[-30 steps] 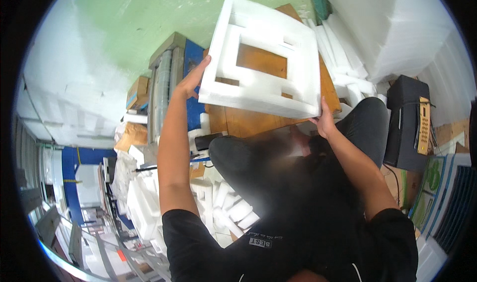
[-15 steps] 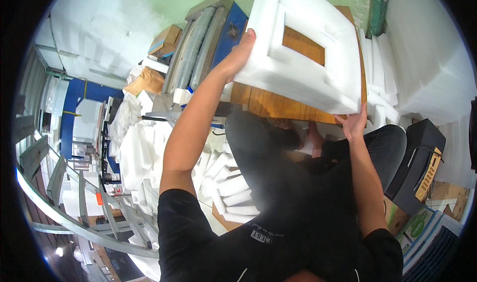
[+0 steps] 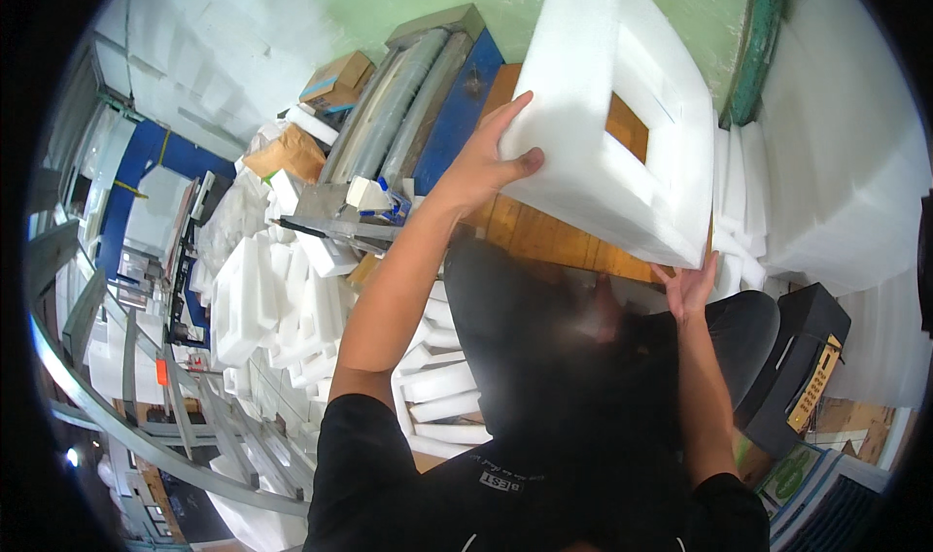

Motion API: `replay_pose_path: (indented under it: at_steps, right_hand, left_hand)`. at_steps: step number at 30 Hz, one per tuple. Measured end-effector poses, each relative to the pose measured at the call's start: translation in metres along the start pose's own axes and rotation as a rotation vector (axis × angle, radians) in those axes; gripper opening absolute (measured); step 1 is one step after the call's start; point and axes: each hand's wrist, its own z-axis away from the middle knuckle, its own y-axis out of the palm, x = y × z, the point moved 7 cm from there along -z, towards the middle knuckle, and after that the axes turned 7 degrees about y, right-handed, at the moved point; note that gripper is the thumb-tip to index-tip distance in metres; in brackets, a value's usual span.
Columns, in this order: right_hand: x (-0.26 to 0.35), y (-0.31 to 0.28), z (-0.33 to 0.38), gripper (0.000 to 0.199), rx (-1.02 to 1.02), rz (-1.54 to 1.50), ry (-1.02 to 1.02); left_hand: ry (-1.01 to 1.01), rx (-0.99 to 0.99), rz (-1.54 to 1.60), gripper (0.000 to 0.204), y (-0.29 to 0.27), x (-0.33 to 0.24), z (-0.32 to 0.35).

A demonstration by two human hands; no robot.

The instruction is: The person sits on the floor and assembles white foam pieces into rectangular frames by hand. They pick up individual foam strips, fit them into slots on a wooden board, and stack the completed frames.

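A thick white foam frame [image 3: 583, 115] with a rectangular opening is tilted above a brown wooden board [image 3: 554, 229]. My left hand [image 3: 491, 163] grips its left side, thumb and fingers spread along the outer wall. At the lower right corner, my right hand [image 3: 690, 288] holds the frame from below, with the thumb pointing left. Through the opening, part of the wooden board shows. A thin blue line runs along the frame's inner wall.
Left of the board stands a machine with grey rollers [image 3: 413, 105] and a blue side. White foam pieces [image 3: 442, 387] lie heaped at lower left. A metal ladder-like rack [image 3: 146, 416] curves along the left. To the right are a black box [image 3: 797, 367] and stacked foam sheets [image 3: 826, 183].
The foam frame has turned so that its left outer wall shows more broadly. My left hand has shifted with it, and its thumb now shows on the wall. The whole view has shifted slightly.
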Motion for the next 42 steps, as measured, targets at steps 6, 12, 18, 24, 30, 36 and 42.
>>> replay_pose_path:
  at_steps: [6,12,18,24,30,36,42]
  right_hand:
    - [-0.008,0.019,0.006,0.086,0.024,-0.086,0.001]
    - [0.02,0.037,0.033,0.091,0.145,-0.174,-0.092]
    - [0.102,0.104,0.078,0.092,0.025,-0.104,-0.55]
    - [0.186,0.165,0.113,0.077,0.044,-0.085,-0.987]
    - [0.223,0.169,0.087,0.055,0.806,-0.325,-0.941]
    - [0.161,0.313,0.183,0.033,0.523,-0.614,-1.394]
    - [0.098,0.423,0.223,0.031,1.105,-0.669,-1.107]
  left_hand:
    - [0.151,-0.05,-0.103,0.088,-0.018,-0.007,0.021]
    - [0.259,-0.032,-0.096,0.089,-0.028,-0.029,0.052]
    - [0.467,-0.171,0.006,0.088,-0.061,-0.061,0.09]
    - [0.712,-0.119,0.313,0.078,-0.102,-0.117,0.064]
    - [0.833,-0.146,0.455,0.067,-0.134,-0.156,0.113]
    - [1.002,-0.244,0.129,0.086,-0.189,-0.211,0.217]
    - [0.836,-0.535,-0.044,0.093,-0.23,-0.295,0.35]
